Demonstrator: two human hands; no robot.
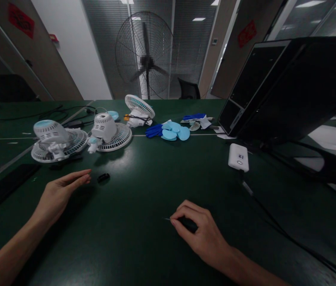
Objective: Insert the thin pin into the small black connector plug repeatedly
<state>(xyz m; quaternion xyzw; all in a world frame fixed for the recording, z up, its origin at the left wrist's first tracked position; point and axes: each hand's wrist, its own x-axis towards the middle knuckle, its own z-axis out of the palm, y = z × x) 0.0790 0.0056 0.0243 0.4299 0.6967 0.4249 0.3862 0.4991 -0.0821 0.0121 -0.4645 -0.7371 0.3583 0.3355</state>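
Observation:
My right hand (197, 228) is closed in a pinch low on the green table (144, 171), right of the middle. Between its thumb and forefinger a thin, light-coloured tip (167, 219) sticks out to the left; the rest of that object is hidden. My left hand (66, 188) hovers over the left part of the table, its fingers pressed together, and whether something small is between them is too small to tell. Just to the right of its fingertips lies a small black part (103, 178).
White fan heads (51, 137), (108, 133) and a third fan (138, 111) stand farther back. Beyond lie light blue blades (175, 131) and blue gloves (154, 130). A white power bank (238, 157) with a cable and a large monitor (293, 87) occupy the right.

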